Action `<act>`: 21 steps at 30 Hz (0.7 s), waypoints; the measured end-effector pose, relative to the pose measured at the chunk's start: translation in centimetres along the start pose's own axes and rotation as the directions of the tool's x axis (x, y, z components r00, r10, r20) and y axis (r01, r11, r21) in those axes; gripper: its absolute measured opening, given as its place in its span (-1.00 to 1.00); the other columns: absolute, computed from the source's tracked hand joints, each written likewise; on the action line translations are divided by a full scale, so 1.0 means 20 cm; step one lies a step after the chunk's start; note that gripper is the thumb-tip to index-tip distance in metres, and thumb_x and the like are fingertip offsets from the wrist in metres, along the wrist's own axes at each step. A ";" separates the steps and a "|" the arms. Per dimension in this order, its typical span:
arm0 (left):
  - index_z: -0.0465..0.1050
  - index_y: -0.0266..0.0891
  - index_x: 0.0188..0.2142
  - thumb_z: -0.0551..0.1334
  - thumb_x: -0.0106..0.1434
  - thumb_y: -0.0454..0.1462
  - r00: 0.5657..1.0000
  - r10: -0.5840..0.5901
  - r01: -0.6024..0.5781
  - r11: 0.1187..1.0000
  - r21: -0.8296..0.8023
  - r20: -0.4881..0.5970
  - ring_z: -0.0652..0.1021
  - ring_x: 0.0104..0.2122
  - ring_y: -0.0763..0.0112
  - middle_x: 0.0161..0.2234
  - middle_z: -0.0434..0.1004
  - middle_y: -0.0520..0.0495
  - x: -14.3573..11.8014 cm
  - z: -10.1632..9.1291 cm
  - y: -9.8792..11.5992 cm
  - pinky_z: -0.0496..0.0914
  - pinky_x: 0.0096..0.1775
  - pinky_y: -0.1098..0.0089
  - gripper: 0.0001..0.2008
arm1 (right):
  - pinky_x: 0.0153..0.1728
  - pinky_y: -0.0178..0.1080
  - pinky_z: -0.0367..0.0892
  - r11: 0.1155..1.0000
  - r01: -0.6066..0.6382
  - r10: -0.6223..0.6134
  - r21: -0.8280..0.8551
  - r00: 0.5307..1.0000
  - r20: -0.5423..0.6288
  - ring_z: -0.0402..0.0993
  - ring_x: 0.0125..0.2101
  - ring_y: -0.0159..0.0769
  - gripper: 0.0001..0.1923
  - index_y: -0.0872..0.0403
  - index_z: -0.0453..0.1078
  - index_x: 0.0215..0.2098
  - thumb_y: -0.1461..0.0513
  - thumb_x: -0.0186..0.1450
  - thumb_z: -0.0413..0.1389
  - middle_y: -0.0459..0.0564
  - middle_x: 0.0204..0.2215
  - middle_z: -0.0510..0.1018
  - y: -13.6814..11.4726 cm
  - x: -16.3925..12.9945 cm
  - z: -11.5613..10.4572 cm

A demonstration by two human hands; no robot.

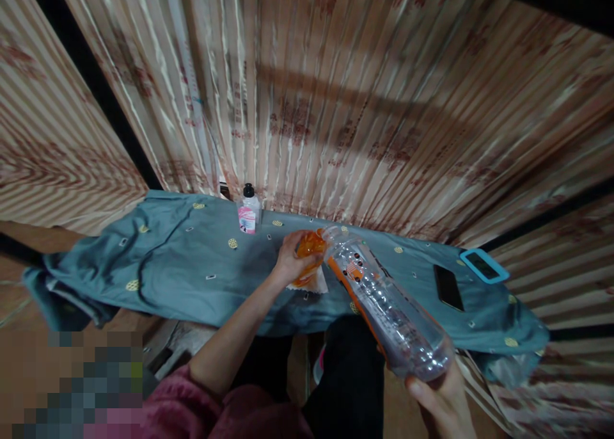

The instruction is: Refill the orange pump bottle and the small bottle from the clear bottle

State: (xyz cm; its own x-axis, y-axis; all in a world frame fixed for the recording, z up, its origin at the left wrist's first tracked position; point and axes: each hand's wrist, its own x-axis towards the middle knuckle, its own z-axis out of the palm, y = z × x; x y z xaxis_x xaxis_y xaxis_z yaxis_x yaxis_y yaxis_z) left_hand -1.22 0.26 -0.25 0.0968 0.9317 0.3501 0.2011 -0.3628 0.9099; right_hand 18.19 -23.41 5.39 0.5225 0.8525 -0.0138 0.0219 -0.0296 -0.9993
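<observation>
In my left hand (pixel 291 258) is an orange see-through piece (pixel 311 250), possibly a cup; its exact kind is hard to make out. My fingers wrap round its left side. My right hand (pixel 444 394) grips the base of a large clear plastic bottle (pixel 393 304) with an orange label edge. The bottle is tilted, its neck up and to the left, with its mouth against or very close to the orange piece. Beneath my left hand, a white tissue-like sheet (pixel 316 281) lies on the cloth.
A teal patterned cloth (pixel 177 266) covers the narrow table. A small bottle with a black cap and pink label (pixel 248 212) stands at the back. To the right lie a dark phone (pixel 449 287) and a blue-framed device (pixel 484 265). Striped curtains (pixel 307 106) hang behind.
</observation>
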 end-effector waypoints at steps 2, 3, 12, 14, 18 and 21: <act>0.51 -0.15 -0.09 0.47 -0.06 -0.26 1.000 0.003 -0.003 1.000 -0.004 0.003 0.52 -0.04 0.12 -0.11 0.57 -0.08 0.00 0.00 0.00 0.39 0.06 0.11 -0.52 | 0.03 -0.17 0.23 1.000 -0.013 0.013 -0.010 1.000 -0.014 0.37 0.03 -0.04 -0.05 0.05 0.22 0.16 -0.08 -0.11 0.38 0.08 0.02 0.43 0.02 0.00 -0.01; 0.51 -0.15 -0.09 0.47 -0.06 -0.26 1.000 0.006 -0.006 1.000 -0.005 0.005 0.52 -0.05 0.12 -0.11 0.57 -0.08 0.00 0.00 0.00 0.39 0.06 0.11 -0.52 | 0.00 -0.16 0.25 0.999 -0.014 0.013 -0.029 1.000 -0.014 0.40 -0.01 -0.04 -0.06 0.06 0.23 0.14 -0.09 -0.12 0.38 0.09 0.00 0.45 0.02 0.00 -0.02; 0.51 -0.15 -0.10 0.46 -0.05 -0.26 1.000 0.006 -0.006 1.000 0.015 0.002 0.52 -0.06 0.12 -0.11 0.56 -0.09 0.00 0.00 0.00 0.39 0.04 0.12 -0.53 | -0.09 -0.29 0.31 0.996 0.039 -0.043 -0.074 0.998 -0.047 0.44 -0.04 -0.09 -0.11 0.00 0.28 0.11 -0.10 -0.13 0.37 0.00 -0.04 0.52 0.00 0.00 0.00; 0.51 -0.16 -0.10 0.46 -0.05 -0.26 1.000 0.011 -0.011 1.000 0.008 -0.006 0.52 -0.06 0.12 -0.11 0.56 -0.09 0.00 0.00 -0.01 0.39 0.05 0.12 -0.53 | -0.12 -0.31 0.33 0.993 0.064 -0.067 -0.099 0.997 -0.037 0.46 -0.06 -0.10 -0.11 0.02 0.29 0.12 -0.08 -0.12 0.38 0.02 -0.04 0.53 0.01 0.01 -0.02; 0.50 -0.16 -0.09 0.45 -0.05 -0.27 1.000 0.006 -0.006 1.000 -0.006 -0.001 0.52 -0.04 0.12 -0.09 0.55 -0.09 -0.01 0.00 -0.01 0.39 0.06 0.12 -0.53 | -0.17 -0.27 0.39 0.993 0.022 -0.023 -0.113 1.000 -0.010 0.47 -0.02 0.00 -0.03 0.02 0.25 0.17 -0.03 -0.17 0.40 0.08 0.00 0.52 0.02 0.02 -0.04; 0.50 -0.17 -0.08 0.45 -0.05 -0.27 1.000 0.003 -0.003 1.000 -0.003 0.007 0.51 -0.04 0.12 -0.10 0.54 -0.10 -0.01 0.00 -0.01 0.38 0.06 0.10 -0.52 | -0.05 -0.30 0.34 0.994 0.056 -0.058 -0.093 0.998 -0.021 0.39 0.10 -0.03 -0.04 -0.01 0.26 0.18 -0.11 -0.13 0.37 0.04 0.11 0.45 -0.03 0.01 0.00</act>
State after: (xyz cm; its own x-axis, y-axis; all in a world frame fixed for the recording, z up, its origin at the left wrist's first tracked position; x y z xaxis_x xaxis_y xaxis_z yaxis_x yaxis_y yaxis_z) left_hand -1.26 0.23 -0.46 0.1038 0.9305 0.3513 0.1978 -0.3654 0.9096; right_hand 18.36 -23.23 5.97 0.5378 0.8419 0.0446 0.1303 -0.0308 -0.9910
